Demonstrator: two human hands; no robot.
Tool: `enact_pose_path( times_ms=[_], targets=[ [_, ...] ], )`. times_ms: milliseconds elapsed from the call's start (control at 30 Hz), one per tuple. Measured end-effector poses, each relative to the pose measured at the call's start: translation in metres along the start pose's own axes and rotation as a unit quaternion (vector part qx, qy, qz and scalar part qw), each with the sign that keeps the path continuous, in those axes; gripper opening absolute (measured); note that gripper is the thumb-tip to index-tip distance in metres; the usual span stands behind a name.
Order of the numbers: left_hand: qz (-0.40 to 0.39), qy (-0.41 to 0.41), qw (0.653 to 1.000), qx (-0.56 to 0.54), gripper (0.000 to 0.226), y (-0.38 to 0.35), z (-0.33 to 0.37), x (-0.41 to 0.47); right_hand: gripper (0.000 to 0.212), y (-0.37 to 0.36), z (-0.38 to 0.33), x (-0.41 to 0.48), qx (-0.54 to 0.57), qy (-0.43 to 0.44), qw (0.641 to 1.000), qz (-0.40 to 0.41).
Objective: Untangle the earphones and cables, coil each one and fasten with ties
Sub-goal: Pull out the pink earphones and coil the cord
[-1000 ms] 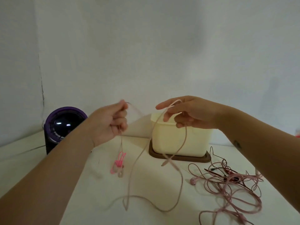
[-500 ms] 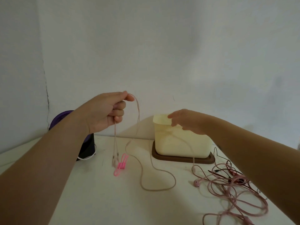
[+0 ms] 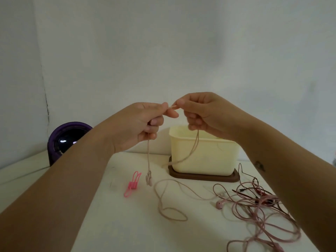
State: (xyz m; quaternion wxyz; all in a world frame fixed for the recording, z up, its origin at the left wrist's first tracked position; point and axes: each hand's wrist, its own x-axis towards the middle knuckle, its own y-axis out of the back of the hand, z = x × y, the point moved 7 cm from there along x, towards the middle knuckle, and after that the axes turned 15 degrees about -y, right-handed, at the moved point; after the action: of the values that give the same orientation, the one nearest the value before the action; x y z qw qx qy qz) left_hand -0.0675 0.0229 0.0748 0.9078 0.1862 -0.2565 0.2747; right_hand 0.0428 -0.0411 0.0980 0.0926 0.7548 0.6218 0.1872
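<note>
Above the cream tub [image 3: 203,153], left grip [image 3: 143,124] and right grip [image 3: 205,113] both pinch the beige earphone cable [image 3: 148,157], earbuds [image 3: 149,180] dangling left of it.

Both arms are bare from the frame's lower corners up to the hands. The left hand [image 3: 141,124], left of the cream tub [image 3: 200,155], and the right hand [image 3: 207,111], above that tub's rim, show short, plain nails on the fingers [image 3: 193,116]. The right forearm [image 3: 283,160] bears one small dark mark [image 3: 260,165] (a tattoo, its design too small to read) just right of the tub.
</note>
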Motion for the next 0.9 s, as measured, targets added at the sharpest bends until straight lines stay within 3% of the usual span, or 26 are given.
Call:
enact_pose_path(
  times_ms=[233,467,633,767,900],
  targets=[
    [-0.023,0.055,0.983,-0.174,0.018,-0.018,-0.023,0.001,0.021,0.053,0.025,0.017,0.018,0.005,0.983,0.182],
    [-0.027,0.05,0.965,-0.255,0.016,-0.035,-0.034,0.013,0.02,0.058,0.11,0.056,0.08,-0.086,0.961,0.25],
    [0.011,0.022,0.971,-0.236,0.027,-0.032,-0.034,0.032,0.018,0.041,0.113,0.069,0.02,-0.068,0.966,0.247],
    [-0.013,0.008,0.979,-0.201,0.029,-0.035,-0.032,0.043,0.031,0.04,0.067,0.057,0.036,0.029,0.967,0.25],
    [-0.037,0.004,0.979,-0.201,0.029,-0.044,-0.036,0.047,0.037,0.03,0.038,0.04,0.12,0.072,0.979,0.15]
  ],
)
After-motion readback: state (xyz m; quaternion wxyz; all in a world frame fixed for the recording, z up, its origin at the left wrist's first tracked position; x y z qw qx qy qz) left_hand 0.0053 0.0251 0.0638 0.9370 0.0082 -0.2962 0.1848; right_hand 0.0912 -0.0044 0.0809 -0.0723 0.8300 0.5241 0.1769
